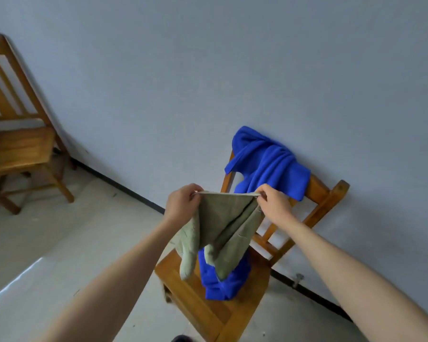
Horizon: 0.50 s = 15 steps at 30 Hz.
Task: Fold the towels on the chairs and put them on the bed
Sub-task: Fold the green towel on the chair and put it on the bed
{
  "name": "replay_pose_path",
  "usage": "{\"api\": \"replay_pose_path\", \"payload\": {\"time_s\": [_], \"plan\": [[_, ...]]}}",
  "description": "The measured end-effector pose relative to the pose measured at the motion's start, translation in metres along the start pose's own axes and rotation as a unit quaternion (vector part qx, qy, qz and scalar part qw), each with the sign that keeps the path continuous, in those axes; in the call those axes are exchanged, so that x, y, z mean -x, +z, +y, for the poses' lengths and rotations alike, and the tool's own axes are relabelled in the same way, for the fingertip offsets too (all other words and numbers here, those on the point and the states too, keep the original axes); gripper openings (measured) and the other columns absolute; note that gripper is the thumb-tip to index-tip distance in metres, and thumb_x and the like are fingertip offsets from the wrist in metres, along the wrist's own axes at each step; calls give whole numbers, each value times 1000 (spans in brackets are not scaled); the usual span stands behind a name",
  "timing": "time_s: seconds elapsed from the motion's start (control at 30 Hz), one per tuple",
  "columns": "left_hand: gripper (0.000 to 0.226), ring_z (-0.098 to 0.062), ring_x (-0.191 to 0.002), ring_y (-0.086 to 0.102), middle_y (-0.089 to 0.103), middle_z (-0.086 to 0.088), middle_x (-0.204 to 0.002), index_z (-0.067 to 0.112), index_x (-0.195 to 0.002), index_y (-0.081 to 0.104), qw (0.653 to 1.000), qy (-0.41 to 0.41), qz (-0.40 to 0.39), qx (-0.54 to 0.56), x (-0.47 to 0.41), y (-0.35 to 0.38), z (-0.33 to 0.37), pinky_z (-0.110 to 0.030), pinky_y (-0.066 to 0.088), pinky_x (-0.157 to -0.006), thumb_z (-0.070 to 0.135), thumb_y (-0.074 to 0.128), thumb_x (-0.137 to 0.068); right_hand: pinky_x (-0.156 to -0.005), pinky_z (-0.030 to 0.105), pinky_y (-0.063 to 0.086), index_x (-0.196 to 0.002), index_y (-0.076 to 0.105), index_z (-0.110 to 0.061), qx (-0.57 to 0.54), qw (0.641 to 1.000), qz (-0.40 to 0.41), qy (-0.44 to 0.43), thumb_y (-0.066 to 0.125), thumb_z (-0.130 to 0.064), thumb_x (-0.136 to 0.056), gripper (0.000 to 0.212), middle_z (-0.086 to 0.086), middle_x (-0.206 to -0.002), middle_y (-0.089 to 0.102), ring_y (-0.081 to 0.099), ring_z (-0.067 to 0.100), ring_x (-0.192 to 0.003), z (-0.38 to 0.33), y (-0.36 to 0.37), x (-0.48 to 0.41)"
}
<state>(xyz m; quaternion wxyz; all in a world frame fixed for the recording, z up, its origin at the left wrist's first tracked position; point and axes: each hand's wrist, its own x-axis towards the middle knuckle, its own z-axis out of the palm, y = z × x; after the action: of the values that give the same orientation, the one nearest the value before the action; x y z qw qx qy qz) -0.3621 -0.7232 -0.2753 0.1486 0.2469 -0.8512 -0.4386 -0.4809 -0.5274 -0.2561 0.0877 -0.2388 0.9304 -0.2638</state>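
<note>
The green towel (pixel 223 225) hung in the air between both hands, its top hem pulled taut and nearly level, so its long held edge ran from 9 o'clock to 3 o'clock. The left hand (pixel 183 203) pinched the 9 o'clock corner with curled fingers; the right hand (pixel 274 203) pinched the 3 o'clock corner, thumb and forefinger closed on the hem. The cloth sagged toward 6 o'clock in uneven folds, its tips dangling over the seat of the near chair (pixel 232 317), in front of a blue towel on the seat (pixel 223 285). Another blue towel (pixel 269 164) lay draped on the backrest at 12 o'clock. Both hands looked equally near, so the fold probably called for bringing the corners together along that 9-to-3 line. No bed was in view
</note>
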Motion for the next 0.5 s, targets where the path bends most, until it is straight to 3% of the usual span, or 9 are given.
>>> {"api": "replay_pose_path", "payload": {"time_s": [0.17, 0.23, 0.37, 0.5], "plan": [[20, -12, -70, 50, 56, 8, -71, 13, -96, 68, 997, 54, 41, 31, -14, -45, 51, -24, 37, -66, 9, 50, -89, -73, 30, 44, -84, 57, -11, -79, 996, 13, -34, 52, -6, -90, 9, 7, -88, 63, 57, 20, -83, -41, -59, -13], [18, -7, -61, 46, 52, 11, -63, 13, -94, 68, 995, 80, 52, 39, -17, -60, 67, -24, 36, -63, 9, 52, -88, -68, 30, 45, -78, 56, -12, -133, 990, 4, -38, 53, -3, -89, 15, 11, -84, 63, 57, 22, -78, -56, -82, -15], [14, -12, -58, 44, 52, -2, -65, 16, -91, 67, 989, 120, 62, 68, -24, -89, 94, -18, 38, -55, 12, 54, -88, -61, 23, 44, -81, 60, -9, -214, 975, -2, -62, 54, -5, -90, 12, 5, -72, 60, 53, 15, -66, -83, -121, -13], [8, -10, -54, 40, 47, -1, -62, 18, -86, 64, 981, 144, 77, 105, -32, -103, 104, -7, 33, -46, 14, 58, -88, -55, 14, 41, -73, 60, -14, -283, 953, 46, -95, 54, -9, -92, 20, -2, -68, 57, 54, 5, -58, -111, -146, -12]]}}
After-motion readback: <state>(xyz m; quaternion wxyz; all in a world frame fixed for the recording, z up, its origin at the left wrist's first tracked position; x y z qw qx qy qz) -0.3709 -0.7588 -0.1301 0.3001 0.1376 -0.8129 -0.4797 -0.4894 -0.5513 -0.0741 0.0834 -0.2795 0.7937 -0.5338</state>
